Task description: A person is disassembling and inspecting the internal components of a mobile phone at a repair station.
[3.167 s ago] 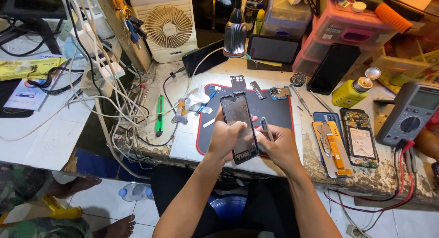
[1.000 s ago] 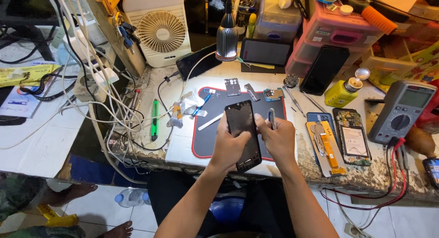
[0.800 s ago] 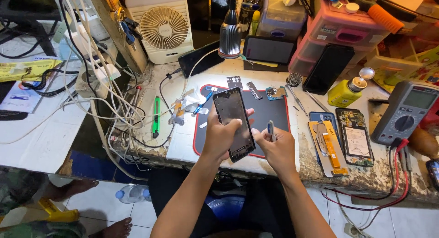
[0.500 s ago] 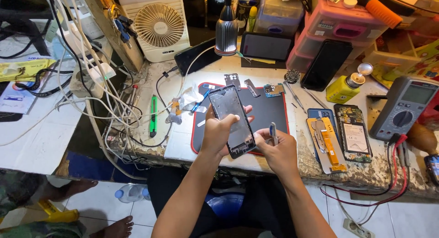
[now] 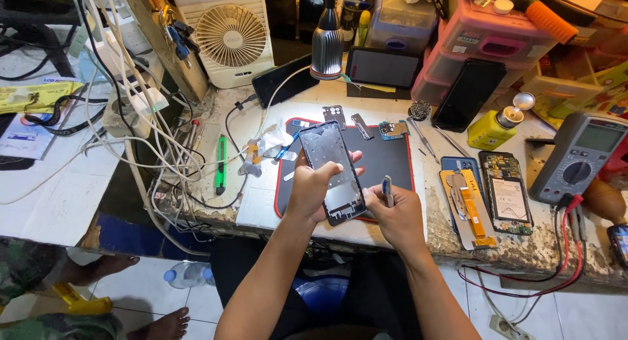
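My left hand (image 5: 315,191) grips a dark phone frame (image 5: 331,165), tilted upright above the black work mat (image 5: 386,158). My right hand (image 5: 398,212) is just right of the frame's lower end and holds a thin metal tool (image 5: 387,189) pointing up. The right thumb is near the frame's bottom corner. Small phone parts (image 5: 361,122) lie along the mat's far edge.
A disassembled phone (image 5: 505,191) and a part with an orange flex cable (image 5: 466,206) lie to the right, next to a multimeter (image 5: 579,160) and a yellow bottle (image 5: 492,127). A lamp (image 5: 327,42), a fan (image 5: 227,36) and tangled cables (image 5: 140,127) stand left and behind.
The phone frame has tilted and turned in my left hand, away from my right. My right hand, still holding the tool, has come off the frame to its lower right end.
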